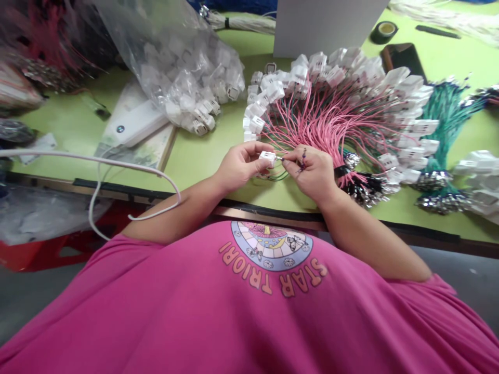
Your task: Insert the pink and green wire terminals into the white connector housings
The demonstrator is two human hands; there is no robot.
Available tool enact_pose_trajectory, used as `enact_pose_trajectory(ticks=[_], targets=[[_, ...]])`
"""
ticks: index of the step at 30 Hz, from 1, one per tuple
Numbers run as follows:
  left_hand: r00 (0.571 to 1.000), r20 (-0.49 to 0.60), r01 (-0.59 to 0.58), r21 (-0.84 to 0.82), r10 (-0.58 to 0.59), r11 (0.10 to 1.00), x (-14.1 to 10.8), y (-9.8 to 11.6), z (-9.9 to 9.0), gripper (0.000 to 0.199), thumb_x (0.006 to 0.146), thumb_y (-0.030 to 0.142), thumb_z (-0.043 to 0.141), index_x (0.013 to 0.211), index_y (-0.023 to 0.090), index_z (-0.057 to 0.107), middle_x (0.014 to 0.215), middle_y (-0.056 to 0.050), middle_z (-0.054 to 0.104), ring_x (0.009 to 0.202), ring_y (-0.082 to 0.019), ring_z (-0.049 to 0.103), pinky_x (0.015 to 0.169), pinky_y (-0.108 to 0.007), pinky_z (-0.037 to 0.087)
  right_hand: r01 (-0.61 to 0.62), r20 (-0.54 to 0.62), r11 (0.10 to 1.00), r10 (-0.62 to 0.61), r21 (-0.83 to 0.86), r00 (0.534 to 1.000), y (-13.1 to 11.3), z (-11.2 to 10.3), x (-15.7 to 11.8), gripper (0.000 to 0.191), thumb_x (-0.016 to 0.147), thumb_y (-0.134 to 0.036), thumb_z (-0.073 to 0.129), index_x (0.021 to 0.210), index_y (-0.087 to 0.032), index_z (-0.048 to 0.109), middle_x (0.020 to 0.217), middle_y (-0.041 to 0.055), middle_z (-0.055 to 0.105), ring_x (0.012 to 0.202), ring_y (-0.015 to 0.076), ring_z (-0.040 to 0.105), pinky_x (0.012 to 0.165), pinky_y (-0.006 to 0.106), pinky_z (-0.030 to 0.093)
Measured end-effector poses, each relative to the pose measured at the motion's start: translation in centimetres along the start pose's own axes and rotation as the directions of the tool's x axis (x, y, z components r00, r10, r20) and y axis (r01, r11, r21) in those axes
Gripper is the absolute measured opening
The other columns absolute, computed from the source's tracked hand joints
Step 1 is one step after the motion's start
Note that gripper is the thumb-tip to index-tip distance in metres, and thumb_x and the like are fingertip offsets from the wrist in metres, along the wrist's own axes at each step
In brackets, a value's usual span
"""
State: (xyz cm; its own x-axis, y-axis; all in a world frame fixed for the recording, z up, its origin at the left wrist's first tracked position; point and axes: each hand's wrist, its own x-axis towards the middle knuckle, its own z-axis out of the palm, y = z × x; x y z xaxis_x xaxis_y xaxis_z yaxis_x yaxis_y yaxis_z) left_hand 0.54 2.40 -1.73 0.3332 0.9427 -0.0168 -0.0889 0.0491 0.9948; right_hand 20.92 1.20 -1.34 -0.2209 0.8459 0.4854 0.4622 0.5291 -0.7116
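My left hand (242,165) pinches a small white plastic connector housing (267,158) between thumb and fingers, close to the table's front edge. Just to its right, my right hand (312,170) has thumb and forefinger closed on the end of a thin wire (279,159), which meets the housing's right side. How deep the wire end sits in the housing cannot be made out. Behind both hands fans a large bundle of pink and green wires (323,122), many with white housings (273,88) on their far ends. Shiny metal terminals (370,195) cluster beside my right wrist.
A clear bag of white housings (195,72) lies at the back left, near a white power bank (136,123). A white cable (117,157) loops over my left forearm. Green wires (440,130) lie right. Behind are black tape (384,32) and a dark phone-like object (405,58).
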Motion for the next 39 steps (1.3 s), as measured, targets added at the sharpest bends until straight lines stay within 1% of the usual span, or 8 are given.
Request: enact_pose_trajectory(ticks=[4, 7, 11, 17, 22, 24, 31, 39], targets=[[0.987, 0.005, -0.156, 0.249, 0.159, 0.956, 0.0, 0.0, -0.3, 0.038, 0.072, 0.042, 0.085, 0.099, 0.016, 0.074, 0.093, -0.006, 0.074, 0.074, -0.013, 0.068, 0.069, -0.026, 0.057, 0.014, 0.018, 0.998, -0.013, -0.065, 1.000, 0.1, 0.3, -0.1, 0.021, 0.086, -0.023, 0.060, 0.065, -0.019, 0.065, 0.064, 0.0006, 0.058, 0.062, 0.0132, 0.055, 0.061, 0.028, 0.041], [0.944, 0.050, -0.318, 0.412, 0.327, 0.854, -0.1, 0.1, -0.5, 0.029, 0.077, 0.037, 0.081, 0.099, 0.018, 0.076, 0.098, -0.007, 0.074, 0.085, -0.015, 0.069, 0.074, -0.027, 0.056, 0.016, 0.069, 0.995, -0.009, -0.100, 0.998, 0.0, 0.4, -0.2, 0.021, 0.086, -0.022, 0.058, 0.067, -0.019, 0.066, 0.065, 0.0006, 0.058, 0.062, 0.0127, 0.052, 0.061, 0.028, 0.039], [0.912, 0.086, -0.386, 0.516, 0.402, 0.765, -0.2, 0.2, -0.7, 0.024, 0.080, 0.032, 0.078, 0.100, 0.019, 0.077, 0.095, -0.005, 0.073, 0.085, -0.015, 0.068, 0.074, -0.027, 0.054, 0.016, 0.096, 0.990, -0.002, -0.142, 0.995, -0.1, 0.2, -0.3, 0.020, 0.086, -0.022, 0.057, 0.067, -0.019, 0.064, 0.067, 0.0011, 0.057, 0.065, 0.0131, 0.051, 0.062, 0.027, 0.038], [0.927, 0.146, -0.368, 0.527, 0.346, 0.766, -0.3, 0.0, -0.4, 0.028, 0.078, 0.037, 0.078, 0.098, 0.019, 0.079, 0.089, -0.005, 0.072, 0.080, -0.015, 0.066, 0.072, -0.028, 0.052, 0.012, 0.146, 0.997, 0.000, -0.081, 0.989, -0.1, 0.4, -0.3, 0.021, 0.088, -0.021, 0.058, 0.068, -0.018, 0.066, 0.067, 0.0011, 0.058, 0.065, 0.0137, 0.053, 0.063, 0.028, 0.040], [0.981, 0.011, -0.181, 0.405, 0.193, 0.896, -0.3, 0.0, 0.0, 0.037, 0.074, 0.046, 0.081, 0.097, 0.017, 0.076, 0.091, -0.006, 0.071, 0.075, -0.013, 0.064, 0.070, -0.026, 0.052, -0.070, 0.138, 0.996, 0.077, -0.057, 0.987, -0.1, 0.2, -0.1, 0.009, 0.085, -0.021, 0.063, 0.086, -0.021, 0.072, 0.081, 0.0046, 0.071, 0.075, 0.0177, 0.062, 0.073, 0.032, 0.047], [0.986, -0.018, -0.148, 0.363, 0.166, 0.920, -0.3, 0.0, 0.1, 0.037, 0.073, 0.045, 0.082, 0.096, 0.016, 0.076, 0.091, -0.005, 0.071, 0.074, -0.013, 0.064, 0.070, -0.026, 0.053, -0.092, 0.133, 0.993, 0.101, -0.072, 0.986, -0.1, 0.1, 0.0, 0.009, 0.084, -0.018, 0.062, 0.083, -0.021, 0.071, 0.082, 0.0053, 0.071, 0.075, 0.0181, 0.062, 0.075, 0.033, 0.048], [0.977, 0.041, -0.207, 0.381, 0.207, 0.901, 0.1, -0.9, 0.0, 0.029, 0.073, 0.035, 0.082, 0.096, 0.018, 0.078, 0.089, -0.005, 0.069, 0.075, -0.012, 0.063, 0.070, -0.027, 0.051, -0.090, 0.165, 0.992, 0.104, -0.090, 0.981, 0.3, 0.2, -0.1, 0.012, 0.083, -0.017, 0.060, 0.075, -0.022, 0.066, 0.076, 0.0031, 0.069, 0.070, 0.0164, 0.059, 0.071, 0.031, 0.046], [0.993, 0.013, -0.118, 0.283, 0.120, 0.952, 0.2, -0.1, 0.4, 0.040, 0.067, 0.043, 0.087, 0.094, 0.016, 0.076, 0.084, -0.004, 0.070, 0.069, -0.012, 0.064, 0.065, -0.026, 0.053, -0.136, 0.167, 0.987, 0.149, -0.087, 0.975, 0.2, 0.4, 0.0, 0.012, 0.082, -0.018, 0.059, 0.072, -0.020, 0.064, 0.069, 0.0023, 0.065, 0.066, 0.0151, 0.056, 0.064, 0.030, 0.042]])
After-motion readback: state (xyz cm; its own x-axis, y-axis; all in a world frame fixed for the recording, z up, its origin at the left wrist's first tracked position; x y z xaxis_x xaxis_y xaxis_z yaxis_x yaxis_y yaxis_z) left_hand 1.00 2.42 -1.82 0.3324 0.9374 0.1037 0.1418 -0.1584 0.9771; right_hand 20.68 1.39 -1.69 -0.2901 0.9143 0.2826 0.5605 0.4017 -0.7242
